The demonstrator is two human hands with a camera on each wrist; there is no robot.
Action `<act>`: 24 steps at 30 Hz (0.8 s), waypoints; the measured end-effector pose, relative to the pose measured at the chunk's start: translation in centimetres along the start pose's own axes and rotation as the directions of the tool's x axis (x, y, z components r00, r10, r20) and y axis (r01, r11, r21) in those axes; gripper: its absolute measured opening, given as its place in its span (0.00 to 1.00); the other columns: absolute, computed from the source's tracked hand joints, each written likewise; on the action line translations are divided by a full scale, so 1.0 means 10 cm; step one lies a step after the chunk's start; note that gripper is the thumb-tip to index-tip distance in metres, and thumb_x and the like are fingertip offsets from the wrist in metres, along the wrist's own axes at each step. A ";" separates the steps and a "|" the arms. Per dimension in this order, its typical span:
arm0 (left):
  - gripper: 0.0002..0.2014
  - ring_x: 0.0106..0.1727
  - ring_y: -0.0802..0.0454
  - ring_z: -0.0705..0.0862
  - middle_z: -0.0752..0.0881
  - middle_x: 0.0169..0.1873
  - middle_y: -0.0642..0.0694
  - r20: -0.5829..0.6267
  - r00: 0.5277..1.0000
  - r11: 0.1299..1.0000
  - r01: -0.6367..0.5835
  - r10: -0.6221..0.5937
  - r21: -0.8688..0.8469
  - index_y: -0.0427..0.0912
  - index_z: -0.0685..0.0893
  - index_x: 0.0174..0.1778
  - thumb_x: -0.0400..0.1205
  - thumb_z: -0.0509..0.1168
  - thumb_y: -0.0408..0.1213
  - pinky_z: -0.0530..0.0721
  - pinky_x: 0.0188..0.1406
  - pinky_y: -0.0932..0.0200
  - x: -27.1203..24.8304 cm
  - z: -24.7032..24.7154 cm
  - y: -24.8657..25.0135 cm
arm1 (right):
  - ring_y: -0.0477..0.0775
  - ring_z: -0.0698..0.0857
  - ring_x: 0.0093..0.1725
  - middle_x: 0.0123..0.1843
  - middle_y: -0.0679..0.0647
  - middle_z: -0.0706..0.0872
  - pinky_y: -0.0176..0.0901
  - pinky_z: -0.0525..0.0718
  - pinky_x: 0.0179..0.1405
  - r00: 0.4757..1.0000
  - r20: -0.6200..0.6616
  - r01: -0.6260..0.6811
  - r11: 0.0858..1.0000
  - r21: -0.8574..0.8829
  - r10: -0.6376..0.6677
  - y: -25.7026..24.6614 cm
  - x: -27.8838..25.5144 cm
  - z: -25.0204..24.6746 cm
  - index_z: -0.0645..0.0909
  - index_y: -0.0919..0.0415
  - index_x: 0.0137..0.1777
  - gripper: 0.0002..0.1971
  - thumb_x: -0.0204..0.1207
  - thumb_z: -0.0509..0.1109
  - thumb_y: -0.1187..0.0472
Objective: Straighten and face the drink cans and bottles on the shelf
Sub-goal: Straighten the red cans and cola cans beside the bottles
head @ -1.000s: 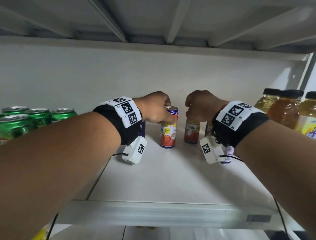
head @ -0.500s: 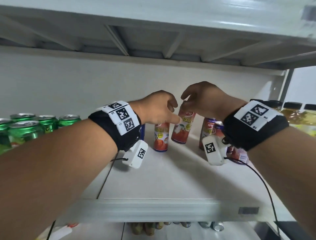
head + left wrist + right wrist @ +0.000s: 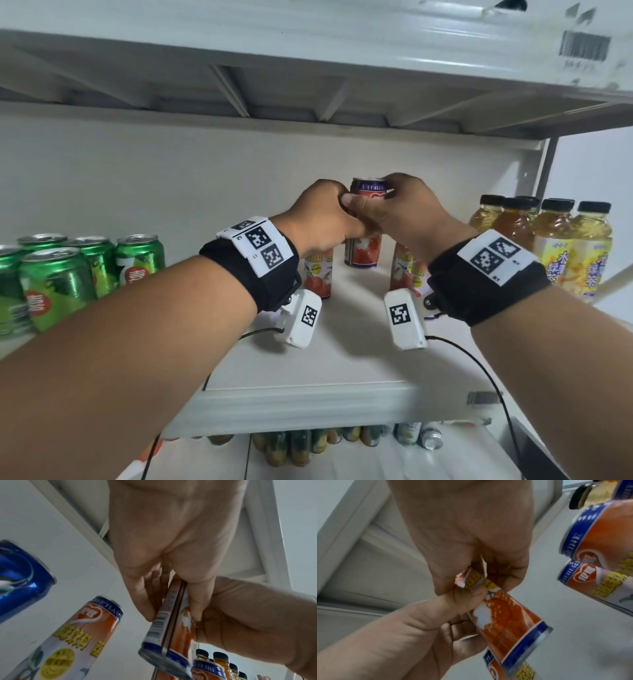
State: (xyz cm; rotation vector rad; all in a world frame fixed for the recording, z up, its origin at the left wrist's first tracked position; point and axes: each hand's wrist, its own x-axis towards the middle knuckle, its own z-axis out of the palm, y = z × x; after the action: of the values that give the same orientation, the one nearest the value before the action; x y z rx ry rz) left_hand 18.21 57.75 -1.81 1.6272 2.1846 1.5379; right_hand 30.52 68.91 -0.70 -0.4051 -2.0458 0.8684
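White metal shelf, carrying everything. At far left, cluster of green aluminium cans; at far right, row of amber tea bottles with black caps and yellow labels. In the middle, slim red-orange lychee drink cans with blue rims, upright, one under each wrist. In the left wrist view, blue can beside them.

Held between both hands, raised clear of the shelf: one slim red-orange drink can with blue bands and silver ends, fruit picture on one side, barcode strip on the other, roughly upright in the head view, base hanging free above the shelf.

Left hand clenched round the can's left side, thumb across the front. Right hand grasping its upper right side, fingers curled over the label near the top rim. Knuckles of the two hands touching in front of the can.
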 end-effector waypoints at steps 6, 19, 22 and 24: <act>0.22 0.51 0.40 0.95 0.95 0.51 0.37 0.111 0.991 0.997 0.069 -0.071 0.014 0.39 0.88 0.56 0.72 0.88 0.41 0.95 0.57 0.35 -0.04 0.01 -0.05 | 0.53 0.94 0.39 0.41 0.56 0.94 0.40 0.91 0.35 0.997 0.050 -0.069 0.994 0.087 0.065 0.07 0.04 -0.03 0.91 0.62 0.49 0.12 0.72 0.86 0.55; 0.21 0.53 0.49 0.90 0.90 0.52 0.50 0.047 0.999 0.883 -0.026 0.004 0.469 0.43 0.90 0.63 0.76 0.84 0.44 0.87 0.49 0.58 0.12 -0.15 -0.01 | 0.50 0.83 0.49 0.51 0.48 0.85 0.35 0.74 0.33 0.976 0.201 0.167 0.860 -0.482 -0.077 0.15 0.36 0.04 0.86 0.49 0.56 0.18 0.68 0.84 0.48; 0.22 0.57 0.49 0.85 0.86 0.59 0.51 0.057 0.998 0.798 -0.038 0.005 0.601 0.45 0.87 0.67 0.78 0.81 0.46 0.81 0.51 0.60 0.18 -0.17 -0.09 | 0.44 0.81 0.44 0.50 0.45 0.82 0.36 0.73 0.31 0.967 0.255 0.157 0.835 -0.527 -0.020 0.24 0.42 0.09 0.86 0.47 0.55 0.17 0.68 0.83 0.47; 0.25 0.59 0.49 0.82 0.85 0.64 0.50 0.055 0.998 0.751 -0.012 -0.031 0.660 0.45 0.85 0.70 0.79 0.79 0.48 0.80 0.54 0.58 0.23 -0.17 -0.16 | 0.49 0.82 0.48 0.54 0.47 0.82 0.36 0.74 0.32 0.958 0.288 0.165 0.829 -0.534 -0.006 0.31 0.45 0.13 0.86 0.46 0.54 0.16 0.68 0.83 0.47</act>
State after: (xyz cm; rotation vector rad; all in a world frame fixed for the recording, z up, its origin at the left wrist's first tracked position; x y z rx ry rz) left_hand 15.15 58.32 -0.93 1.7469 2.8925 0.6890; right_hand 26.78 73.05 -0.78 -0.5190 -2.5506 0.2592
